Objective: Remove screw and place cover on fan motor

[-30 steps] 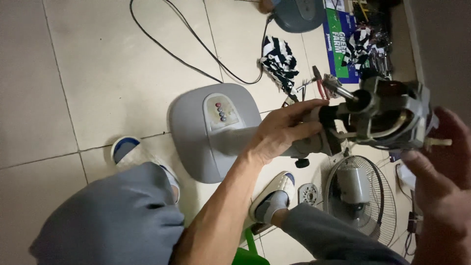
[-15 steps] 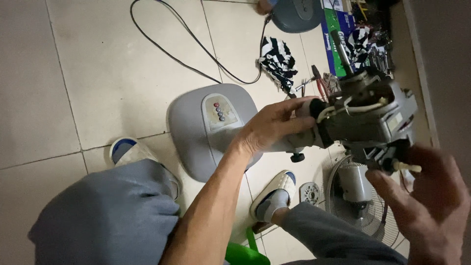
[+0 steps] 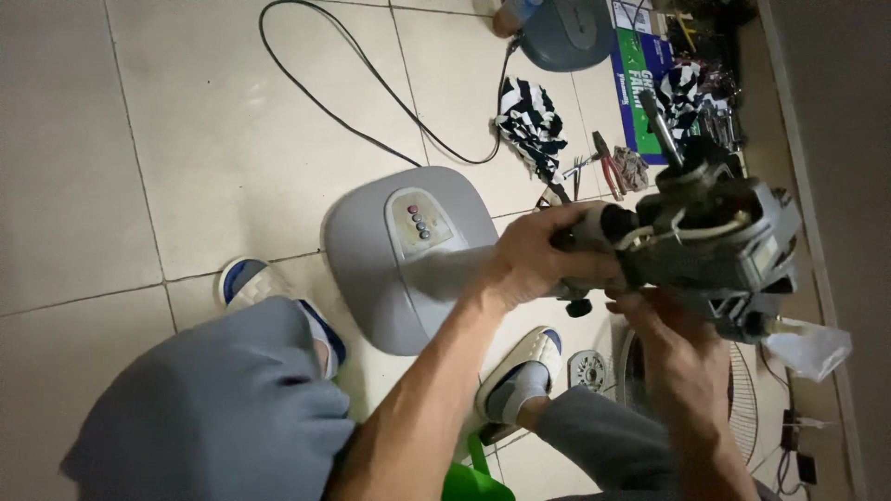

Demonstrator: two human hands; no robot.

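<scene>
My left hand (image 3: 534,260) grips the grey neck of a fan motor unit (image 3: 715,246), which rises from a grey fan base (image 3: 399,255) with a small button panel. The motor housing is open, showing windings and wires, and its shaft points up and away. My right hand (image 3: 673,357) reaches up from below and touches the underside of the motor; its fingertips are hidden behind the housing. A scrap of clear plastic (image 3: 806,351) hangs at the motor's lower right.
A black cable (image 3: 353,111) loops over the tiled floor. A striped cloth (image 3: 531,125), pliers (image 3: 608,167) and a green box (image 3: 640,79) lie beyond. A wire fan grille (image 3: 742,408) lies beside my right leg. Another grey base (image 3: 566,32) sits at the top.
My right hand has moved from the motor's right side to beneath it. The motor unit has tilted so its shaft points upward. My left hand keeps its grip.
</scene>
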